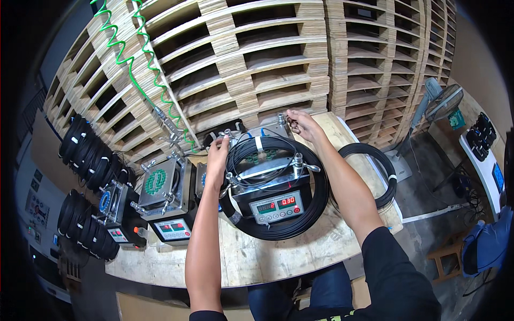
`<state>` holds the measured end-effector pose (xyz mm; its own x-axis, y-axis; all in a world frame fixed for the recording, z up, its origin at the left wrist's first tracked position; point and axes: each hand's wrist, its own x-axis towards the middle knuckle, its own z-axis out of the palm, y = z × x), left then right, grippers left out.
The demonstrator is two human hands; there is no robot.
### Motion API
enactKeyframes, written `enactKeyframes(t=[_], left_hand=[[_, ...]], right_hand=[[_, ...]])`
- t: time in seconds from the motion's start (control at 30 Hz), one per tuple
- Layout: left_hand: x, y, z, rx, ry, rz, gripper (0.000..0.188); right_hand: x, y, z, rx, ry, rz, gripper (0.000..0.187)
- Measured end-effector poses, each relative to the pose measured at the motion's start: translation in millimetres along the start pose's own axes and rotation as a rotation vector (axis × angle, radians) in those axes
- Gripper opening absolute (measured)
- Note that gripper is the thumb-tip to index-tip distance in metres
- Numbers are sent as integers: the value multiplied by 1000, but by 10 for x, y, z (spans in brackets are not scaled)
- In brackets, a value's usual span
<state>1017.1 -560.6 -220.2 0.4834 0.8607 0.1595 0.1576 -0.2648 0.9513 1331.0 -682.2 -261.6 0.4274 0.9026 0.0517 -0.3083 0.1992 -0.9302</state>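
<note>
Black cable coil [267,231] loops round middle display-panel machine [276,207], passing over its top and below its panel. Your left hand [217,156] at machine's far left corner: fingers bent, tips by metal knob [227,132]; cannot tell if gripping. Your right hand [304,126] at machine's far right: fingers half curled beside metal post [281,119]; cannot tell if touching. Second cable coil [370,149] right of machine, two smaller-panelled machines [182,206] left, wooden pallets [238,85] behind.
</note>
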Motion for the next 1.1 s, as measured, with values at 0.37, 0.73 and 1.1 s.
enactKeyframes(t=[0.37, 0.73, 1.1], left_hand=[[9, -42, 11, 8, -11, 26, 58], [16, -49, -5, -13, 33, 23, 50], [-55, 25, 56, 116, 86, 38, 58]], right_hand=[[32, -42, 79, -379, 307, -73, 28], [-69, -304, 466, -1262, 276, -516, 59], [35, -433, 610, -979, -247, -235, 60]])
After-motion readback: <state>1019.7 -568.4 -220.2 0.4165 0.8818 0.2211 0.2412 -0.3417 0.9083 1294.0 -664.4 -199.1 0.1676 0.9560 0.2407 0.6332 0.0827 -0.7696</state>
